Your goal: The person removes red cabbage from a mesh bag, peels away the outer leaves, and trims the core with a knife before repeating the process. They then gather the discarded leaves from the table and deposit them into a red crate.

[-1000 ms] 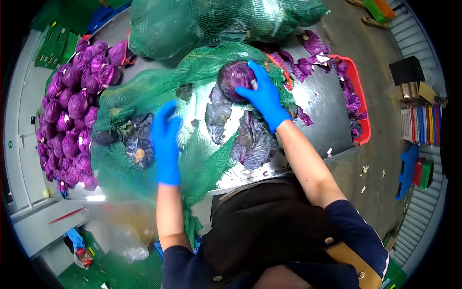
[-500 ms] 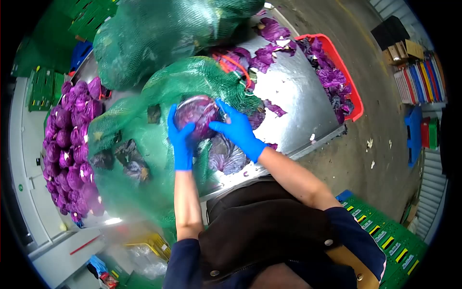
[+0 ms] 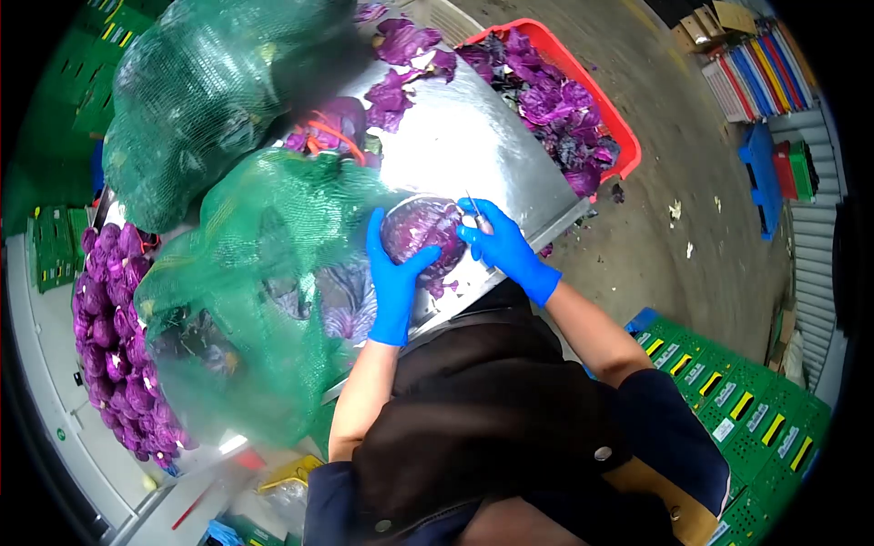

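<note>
Blue-gloved, the left hand (image 3: 396,282) curled spread fingers around one round purple cabbage (image 3: 421,238) above the shiny metal table (image 3: 464,136), while the right hand (image 3: 501,241) pinched one small thin-bladed knife (image 3: 475,211) beside it, near two green mesh sacks (image 3: 200,109) and one red plastic crate (image 3: 627,156).

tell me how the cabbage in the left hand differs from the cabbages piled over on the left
The held cabbage looks darker and duller, while the piled cabbages are a brighter purple. The held cabbage is a single head in the left hand, with the right hand close beside it; the piled cabbages are heaped together with neither hand on them. Both are purple and roundish.
</note>
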Available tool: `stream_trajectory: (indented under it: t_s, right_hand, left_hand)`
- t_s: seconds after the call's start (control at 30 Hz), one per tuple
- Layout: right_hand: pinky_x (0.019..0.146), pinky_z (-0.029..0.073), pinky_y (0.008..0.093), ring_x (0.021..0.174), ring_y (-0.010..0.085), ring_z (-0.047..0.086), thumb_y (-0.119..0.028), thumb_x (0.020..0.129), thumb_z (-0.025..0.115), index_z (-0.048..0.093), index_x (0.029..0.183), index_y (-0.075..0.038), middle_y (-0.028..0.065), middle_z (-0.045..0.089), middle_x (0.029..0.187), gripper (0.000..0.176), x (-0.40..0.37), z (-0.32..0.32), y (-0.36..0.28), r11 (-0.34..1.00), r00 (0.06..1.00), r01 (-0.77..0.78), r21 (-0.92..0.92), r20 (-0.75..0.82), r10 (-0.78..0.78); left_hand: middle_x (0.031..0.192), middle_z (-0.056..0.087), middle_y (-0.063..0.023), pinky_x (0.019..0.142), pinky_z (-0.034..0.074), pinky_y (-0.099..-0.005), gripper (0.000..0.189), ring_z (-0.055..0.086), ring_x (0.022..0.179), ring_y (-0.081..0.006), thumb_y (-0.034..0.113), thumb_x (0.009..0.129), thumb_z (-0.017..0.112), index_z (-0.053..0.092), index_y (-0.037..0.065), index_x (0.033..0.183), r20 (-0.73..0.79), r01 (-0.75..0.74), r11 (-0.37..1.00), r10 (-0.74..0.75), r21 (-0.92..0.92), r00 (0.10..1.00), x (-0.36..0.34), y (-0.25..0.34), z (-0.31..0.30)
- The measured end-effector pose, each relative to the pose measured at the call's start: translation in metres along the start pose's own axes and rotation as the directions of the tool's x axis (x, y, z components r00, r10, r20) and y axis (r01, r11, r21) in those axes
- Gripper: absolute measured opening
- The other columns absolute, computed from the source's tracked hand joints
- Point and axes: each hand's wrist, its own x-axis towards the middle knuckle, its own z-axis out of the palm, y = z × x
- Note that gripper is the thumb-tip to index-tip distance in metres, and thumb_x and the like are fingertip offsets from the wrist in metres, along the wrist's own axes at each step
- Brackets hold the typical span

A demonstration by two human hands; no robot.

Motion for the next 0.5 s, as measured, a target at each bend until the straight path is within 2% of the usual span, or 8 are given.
stream_trajectory:
  t_s: [0.03, 0.1, 0.13, 0.2, 0.23, 0.37, 0.5]
  right_hand:
    - [0.051, 0.041, 0.0217, 0.061, 0.0057, 0.050, -0.010, 0.088, 0.064, 0.055, 0.124, -0.008, -0.0022, 0.058, 0.080, 0.037, 0.005, -0.008, 0.018, 0.973, 0.975, 0.191, -0.133, -0.091, -0.204]
    - [0.056, 0.044, 0.0246, 0.062, 0.0085, 0.052, -0.013, 0.091, 0.059, 0.056, 0.118, -0.008, 0.0007, 0.059, 0.078, 0.027, 0.005, -0.018, 0.028, 0.906, 0.940, 0.285, -0.313, -0.094, -0.328]
    - [0.059, 0.045, 0.0260, 0.063, 0.0100, 0.053, -0.015, 0.093, 0.057, 0.057, 0.115, -0.009, 0.0022, 0.059, 0.077, 0.023, 0.004, -0.022, 0.028, 0.858, 0.917, 0.322, -0.400, -0.094, -0.388]
    - [0.060, 0.046, 0.0293, 0.062, 0.0140, 0.056, -0.017, 0.094, 0.055, 0.057, 0.111, -0.008, 0.0067, 0.061, 0.076, 0.019, -0.012, -0.026, 0.016, 0.882, 0.986, 0.166, -0.440, 0.061, -0.155]
    - [0.062, 0.048, 0.0354, 0.066, 0.0250, 0.062, -0.020, 0.095, 0.054, 0.055, 0.105, -0.007, 0.0153, 0.062, 0.076, 0.017, -0.015, -0.022, 0.019, 0.820, 0.953, 0.294, -0.491, 0.091, -0.287]
    - [0.065, 0.049, 0.0423, 0.078, 0.0388, 0.064, -0.021, 0.094, 0.054, 0.053, 0.101, -0.004, 0.0231, 0.062, 0.080, 0.019, -0.017, -0.022, 0.009, 0.810, 0.969, 0.236, -0.537, 0.193, -0.154]
    - [0.066, 0.049, 0.0436, 0.079, 0.0416, 0.063, -0.023, 0.094, 0.054, 0.052, 0.101, 0.000, 0.0252, 0.062, 0.080, 0.024, 0.001, -0.021, 0.017, 0.824, 0.968, 0.174, -0.539, 0.246, -0.044]
  left_hand:
    - [0.137, 0.041, -0.0165, 0.104, 0.039, -0.0371, 0.098, 0.045, 0.123, -0.0271, 0.017, 0.066, 0.084, 0.027, 0.002, 0.145, 0.002, 0.065, 0.997, -0.065, -0.032, 0.998, 0.001, 0.006, 0.004]
    - [0.136, 0.041, -0.0166, 0.102, 0.042, -0.0373, 0.096, 0.046, 0.122, -0.0267, 0.013, 0.068, 0.083, 0.027, 0.003, 0.145, 0.022, 0.154, 0.976, -0.153, -0.152, 0.988, 0.006, 0.012, 0.005]
    - [0.135, 0.044, -0.0155, 0.100, 0.044, -0.0384, 0.086, 0.048, 0.119, -0.0275, 0.005, 0.074, 0.073, 0.027, 0.009, 0.146, 0.005, 0.136, 0.980, -0.137, -0.142, 0.991, 0.008, 0.012, 0.005]
    - [0.136, 0.044, -0.0151, 0.101, 0.043, -0.0386, 0.085, 0.048, 0.119, -0.0276, 0.005, 0.074, 0.073, 0.029, 0.008, 0.146, -0.012, 0.181, 0.962, -0.187, -0.205, 0.982, 0.008, 0.021, 0.008]
    - [0.136, 0.044, -0.0150, 0.101, 0.043, -0.0386, 0.085, 0.048, 0.119, -0.0276, 0.006, 0.074, 0.074, 0.029, 0.008, 0.145, -0.013, 0.185, 0.963, -0.191, -0.195, 0.981, 0.009, 0.023, 0.009]
    - [0.136, 0.043, -0.0149, 0.102, 0.042, -0.0389, 0.084, 0.047, 0.120, -0.0277, 0.007, 0.073, 0.075, 0.032, 0.007, 0.144, -0.021, 0.191, 0.967, -0.197, -0.168, 0.980, 0.012, 0.024, 0.009]
    - [0.137, 0.042, -0.0149, 0.103, 0.040, -0.0388, 0.089, 0.045, 0.123, -0.0280, 0.009, 0.071, 0.078, 0.029, 0.004, 0.145, 0.026, 0.176, 0.977, -0.174, -0.123, 0.984, 0.016, 0.017, 0.001]
